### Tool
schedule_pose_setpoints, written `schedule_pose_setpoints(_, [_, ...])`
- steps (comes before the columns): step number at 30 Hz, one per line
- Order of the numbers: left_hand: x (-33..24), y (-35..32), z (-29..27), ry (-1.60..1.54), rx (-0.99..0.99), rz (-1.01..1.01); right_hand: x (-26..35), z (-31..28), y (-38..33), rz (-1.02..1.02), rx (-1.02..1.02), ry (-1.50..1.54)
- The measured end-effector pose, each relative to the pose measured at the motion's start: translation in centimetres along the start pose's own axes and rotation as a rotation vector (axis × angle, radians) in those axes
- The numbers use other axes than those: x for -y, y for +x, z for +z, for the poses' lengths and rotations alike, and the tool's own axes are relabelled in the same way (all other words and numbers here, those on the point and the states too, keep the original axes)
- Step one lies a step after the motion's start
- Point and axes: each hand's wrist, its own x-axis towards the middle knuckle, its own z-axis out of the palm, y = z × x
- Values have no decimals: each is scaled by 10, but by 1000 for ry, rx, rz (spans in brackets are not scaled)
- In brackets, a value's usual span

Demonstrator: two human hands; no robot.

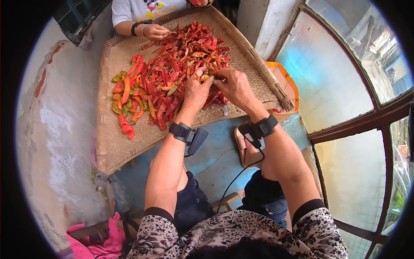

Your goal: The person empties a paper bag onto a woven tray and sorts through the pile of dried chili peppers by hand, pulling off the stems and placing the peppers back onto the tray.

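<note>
Over the near right side of a heap of dried red chilies (181,64), my left hand (198,90) and my right hand (237,87) meet with fingertips pinched together. Between them is a small yellowish-brown dried chili (204,78), partly covered by the fingers. The heap lies on a large woven bamboo tray (123,149) with a raised rim. Left of it sit fresher red, orange and green peppers (126,90), plump and wrinkled. Both my wrists wear black straps with small boxes.
Across the tray, another person's hand (155,32) pinches at the far left of the heap. An orange-rimmed container (296,82) stands beyond the tray's right corner. Framed windows (349,181) close off the right, a worn wall (60,129) the left. Pink cloth (113,235) hangs lower left.
</note>
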Motion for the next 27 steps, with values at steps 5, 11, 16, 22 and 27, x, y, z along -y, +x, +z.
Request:
schedule_pose_setpoints(5, [-17,-5,3,-63,-1,-23,-5,-1,11,1,-81,-7])
schedule_pose_setpoints(11, [-9,2,-3,-170,-113,-57,-27,-20,21,291,-250,689])
schedule_pose_setpoints(16, [-12,0,-6,-139,-119,-84,-34,-35,18,391,-285,555])
schedule_pose_setpoints(22, [-8,-1,-3,-103,-68,-80,-33,-61,21,-8,-575,-61])
schedule_pose_setpoints(27, [2,1,3,-135,-7,-77,-58,-98,-2,294,-416,-764])
